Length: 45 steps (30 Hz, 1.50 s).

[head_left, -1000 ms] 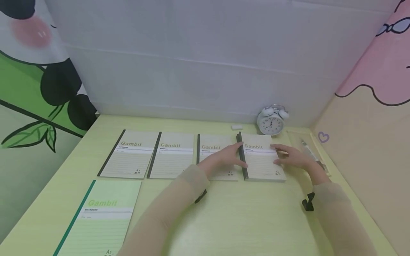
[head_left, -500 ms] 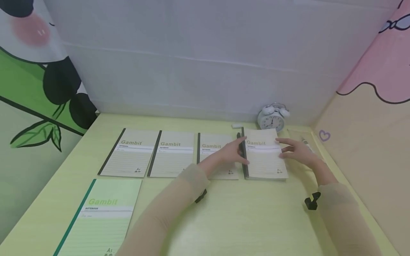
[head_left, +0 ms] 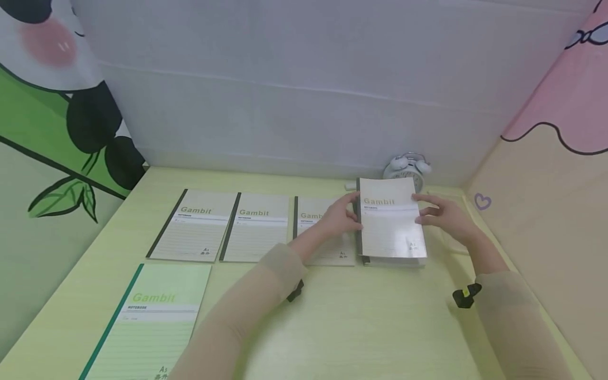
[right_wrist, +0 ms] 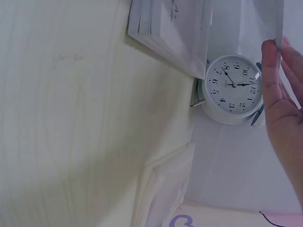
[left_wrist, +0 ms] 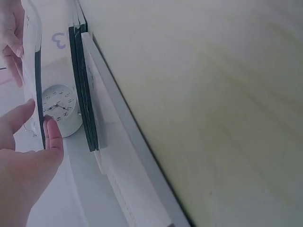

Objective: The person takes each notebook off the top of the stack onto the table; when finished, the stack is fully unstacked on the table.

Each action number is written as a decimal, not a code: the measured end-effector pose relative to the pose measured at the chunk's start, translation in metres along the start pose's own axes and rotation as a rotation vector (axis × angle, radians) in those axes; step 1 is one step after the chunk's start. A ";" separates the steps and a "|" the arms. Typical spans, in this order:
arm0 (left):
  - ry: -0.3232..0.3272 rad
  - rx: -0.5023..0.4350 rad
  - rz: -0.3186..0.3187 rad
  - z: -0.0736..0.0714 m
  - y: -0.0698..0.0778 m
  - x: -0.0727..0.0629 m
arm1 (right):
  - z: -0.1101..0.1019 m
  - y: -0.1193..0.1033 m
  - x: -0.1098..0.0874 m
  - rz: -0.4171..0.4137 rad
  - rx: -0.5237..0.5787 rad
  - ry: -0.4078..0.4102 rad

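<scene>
My left hand (head_left: 338, 217) and right hand (head_left: 448, 219) hold one white Gambit notebook (head_left: 391, 232) between them, by its opposite long edges. The left fingers and thumb pinch its dark spine, which the left wrist view shows from the side. On the other edge, the right thumb and fingers pinch the page side. The notebook is raised, with a gap between it and a stack of similar notebooks (left_wrist: 85, 90) on the table. In the head view it covers most of that stack (head_left: 394, 262) and part of the white alarm clock (head_left: 418, 177).
Three white notebooks lie in a row to the left: one at far left (head_left: 187, 232), one in the middle (head_left: 256, 227), one partly under my left arm (head_left: 328, 259). A green notebook (head_left: 152, 316) lies nearer. A small white block (head_left: 350, 187) and a shallow tray (right_wrist: 165, 184) flank the clock.
Both hands have lifted the top notebook off the stack, raising it and tilting it a little. It now hides part of the clock. The other notebooks have not moved.
</scene>
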<state>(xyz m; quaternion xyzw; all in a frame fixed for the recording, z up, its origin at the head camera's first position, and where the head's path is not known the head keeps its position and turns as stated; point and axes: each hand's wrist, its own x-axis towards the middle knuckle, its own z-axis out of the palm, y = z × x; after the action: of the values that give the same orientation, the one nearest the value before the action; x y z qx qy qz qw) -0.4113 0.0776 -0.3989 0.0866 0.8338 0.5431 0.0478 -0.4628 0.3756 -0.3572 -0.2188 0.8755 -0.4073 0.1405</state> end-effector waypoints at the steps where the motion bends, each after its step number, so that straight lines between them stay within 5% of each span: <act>1: 0.006 0.004 -0.001 -0.002 0.001 0.000 | 0.000 -0.003 0.000 -0.003 0.009 0.004; 10: 0.029 0.014 -0.010 -0.022 0.013 0.000 | 0.000 -0.029 0.001 0.035 -0.060 0.006; 18: 0.022 -0.018 -0.034 -0.041 0.025 -0.005 | 0.004 -0.050 0.000 -0.004 0.064 0.050; 30: 0.010 0.132 0.014 -0.077 0.037 -0.025 | 0.021 -0.091 -0.004 -0.035 0.012 0.129; 34: 0.012 0.149 0.025 -0.087 0.040 -0.032 | 0.027 -0.102 -0.005 -0.049 0.070 0.134; 39: 0.009 0.163 0.027 -0.095 0.035 -0.042 | 0.038 -0.115 -0.008 -0.085 0.153 0.135; 45: 0.023 0.200 0.033 -0.107 0.030 -0.058 | 0.049 -0.128 -0.010 -0.124 0.131 0.101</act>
<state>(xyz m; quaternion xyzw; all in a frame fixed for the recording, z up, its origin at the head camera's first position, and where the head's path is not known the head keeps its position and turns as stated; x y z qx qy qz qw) -0.3702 -0.0175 -0.3288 0.0983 0.8829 0.4588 0.0206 -0.3991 0.2752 -0.2881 -0.2419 0.8378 -0.4820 0.0848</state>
